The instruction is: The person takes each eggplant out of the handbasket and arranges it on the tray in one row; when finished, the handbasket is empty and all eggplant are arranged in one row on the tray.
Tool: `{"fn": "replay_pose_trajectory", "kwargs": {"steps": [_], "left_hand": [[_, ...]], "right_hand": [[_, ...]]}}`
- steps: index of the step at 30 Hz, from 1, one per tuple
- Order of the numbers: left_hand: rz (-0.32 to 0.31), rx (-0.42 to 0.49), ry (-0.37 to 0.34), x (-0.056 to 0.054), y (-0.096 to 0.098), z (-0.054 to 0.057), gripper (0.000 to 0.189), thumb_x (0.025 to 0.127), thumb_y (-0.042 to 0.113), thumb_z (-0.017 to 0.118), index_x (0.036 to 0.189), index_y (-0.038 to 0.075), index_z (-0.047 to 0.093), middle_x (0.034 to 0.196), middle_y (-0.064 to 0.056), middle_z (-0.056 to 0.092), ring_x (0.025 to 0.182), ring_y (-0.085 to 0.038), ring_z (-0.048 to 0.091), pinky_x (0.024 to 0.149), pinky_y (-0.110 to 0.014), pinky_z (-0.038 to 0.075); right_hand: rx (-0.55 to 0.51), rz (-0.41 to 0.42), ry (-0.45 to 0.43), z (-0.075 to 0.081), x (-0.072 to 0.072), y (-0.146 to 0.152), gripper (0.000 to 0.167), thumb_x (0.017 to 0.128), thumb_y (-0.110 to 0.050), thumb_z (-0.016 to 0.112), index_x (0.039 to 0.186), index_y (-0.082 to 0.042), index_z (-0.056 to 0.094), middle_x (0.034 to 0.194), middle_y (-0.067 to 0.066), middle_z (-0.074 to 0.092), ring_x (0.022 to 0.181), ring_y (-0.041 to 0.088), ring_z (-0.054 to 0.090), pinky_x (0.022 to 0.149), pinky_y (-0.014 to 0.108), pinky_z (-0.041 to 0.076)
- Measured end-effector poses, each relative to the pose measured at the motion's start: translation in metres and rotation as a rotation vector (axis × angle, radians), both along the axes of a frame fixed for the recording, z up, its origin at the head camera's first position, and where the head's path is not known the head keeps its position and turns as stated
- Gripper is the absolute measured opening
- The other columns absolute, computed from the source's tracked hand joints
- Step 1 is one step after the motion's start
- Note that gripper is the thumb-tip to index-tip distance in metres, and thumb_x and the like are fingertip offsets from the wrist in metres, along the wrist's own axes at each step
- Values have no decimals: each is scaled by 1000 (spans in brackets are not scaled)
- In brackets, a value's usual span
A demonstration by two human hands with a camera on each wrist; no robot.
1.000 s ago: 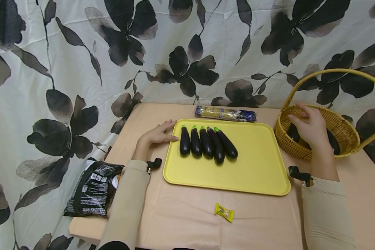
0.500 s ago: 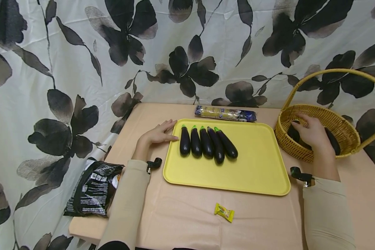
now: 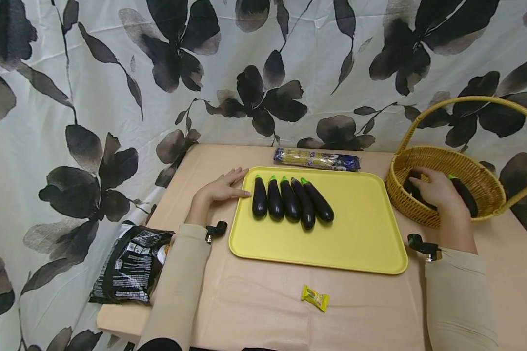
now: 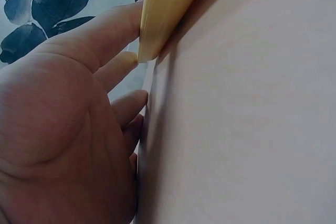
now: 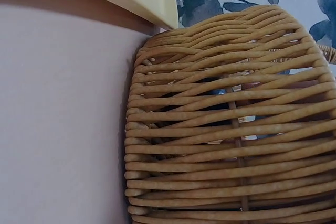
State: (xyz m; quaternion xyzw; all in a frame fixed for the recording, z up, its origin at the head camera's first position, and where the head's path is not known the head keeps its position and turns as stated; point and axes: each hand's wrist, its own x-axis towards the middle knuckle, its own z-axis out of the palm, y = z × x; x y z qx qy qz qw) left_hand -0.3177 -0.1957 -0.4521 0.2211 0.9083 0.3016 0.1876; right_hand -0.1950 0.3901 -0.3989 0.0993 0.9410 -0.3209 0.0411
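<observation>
My left hand (image 3: 221,189) rests with fingers extended at the left edge of a yellow tray (image 3: 360,234); the left wrist view shows its fingertips against the tray's rim (image 4: 155,30). Several dark purple eggplants (image 3: 291,201) lie in a row on the tray, most with green stem ends to the back. Inside the wicker basket (image 3: 401,207), at right, my right hand (image 3: 441,190) grips an eggplant (image 3: 410,187), its fingers curled over it. Another eggplant (image 3: 465,197) lies in the basket, right of that hand. The basket's woven side hides the right hand in the right wrist view.
Behind the tray lies a long blue-and-yellow packet (image 3: 316,159). A small yellow wrapped sweet (image 3: 314,298) is in front of it on the table (image 3: 254,302). A black snack bag (image 3: 131,265) sits by the left forearm. The basket's tall handle (image 3: 474,99) arches over its opening.
My right hand has lowered into the basket and closed its fingers on an eggplant there. The green end of the other eggplant has come into view. My left hand has stayed still.
</observation>
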Motion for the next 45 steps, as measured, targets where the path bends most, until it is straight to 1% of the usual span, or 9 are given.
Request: {"fn": "replay_pose_trajectory", "kwargs": {"steps": [9,19,24,26,28,31,36,40,45], "left_hand": [[4,1,-2,1,1,0,95,93,52,72,168,23,23,177,-8,7,164,-30,-2,133,-55,-6],[12,0,-11,1,-1,0,95,92,53,73,168,25,23,177,-5,6,164,-27,-3,133,-52,-7],[16,1,-14,0,0,1,95,92,55,73,168,27,23,177,-4,6,164,-26,-3,133,-51,-7],[17,2,-15,0,0,1,95,92,56,73,168,27,23,177,-3,6,164,-25,-3,133,-50,-6],[18,4,-16,-1,0,1,96,92,56,73,168,27,23,177,-3,6,164,-25,-3,134,-50,-6],[15,5,-15,-1,0,0,96,91,57,73,168,27,23,177,-3,6,164,-24,-3,134,-50,-6],[7,-2,-8,-2,-1,-2,96,91,56,73,168,27,22,177,-4,6,164,-26,-3,133,-51,-6],[6,-2,-6,-2,-1,-2,96,91,57,73,168,27,22,177,-4,6,164,-26,-3,133,-51,-6],[8,5,-13,-1,-1,-2,96,91,57,73,168,27,23,177,-3,6,164,-25,-3,134,-50,-6]], "right_hand": [[41,61,-40,0,1,1,64,114,-36,37,163,1,23,160,44,21,146,67,16,112,84,21],[-33,71,-36,-1,2,2,60,114,-30,36,163,1,23,164,41,15,151,63,11,118,80,17],[-63,67,-7,-1,3,1,58,114,-28,35,164,-2,23,164,40,16,152,61,13,118,78,21],[-69,54,10,-1,4,1,57,114,-27,35,165,-4,24,164,40,17,151,59,18,114,72,30],[-78,41,27,-2,5,1,57,114,-27,35,165,-5,24,164,40,18,146,55,26,101,63,38],[-106,13,48,-4,6,1,57,114,-27,35,166,-7,23,164,39,19,135,50,32,89,55,37],[-123,-34,89,-5,7,0,58,112,-31,41,165,-9,29,156,37,33,120,42,43,81,41,44],[-138,-77,132,-5,9,-1,57,111,-31,48,162,-10,37,137,27,42,102,31,48,67,29,50],[-165,-104,179,-2,9,-3,57,109,-30,53,161,-13,39,129,18,40,92,24,52,65,27,55]]}}
